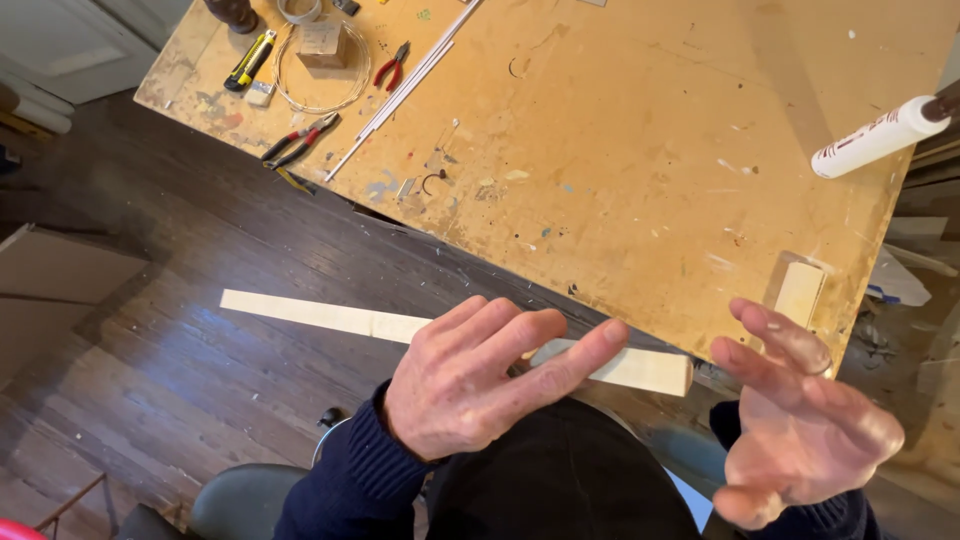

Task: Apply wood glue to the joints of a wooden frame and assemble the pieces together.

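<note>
A long pale wooden strip (320, 315) lies across my lap, running from the left out to a squared end near my right side. My left hand (470, 375) rests on top of the strip with the fingers spread, the index finger stretched along it. My right hand (795, 425) hovers to the right of the strip's end, fingers apart and holding nothing, slightly blurred. Both sleeves are dark blue.
A paint-stained wooden worktable (620, 150) stands ahead. On it lie red-handled pliers (392, 66), a second pair of pliers (298, 138), a yellow utility knife (249, 60), a wire coil around a small wooden block (322, 42), thin rods (405, 88), a white tube (880, 135) and a small wood block (800, 293). Dark plank floor lies to the left.
</note>
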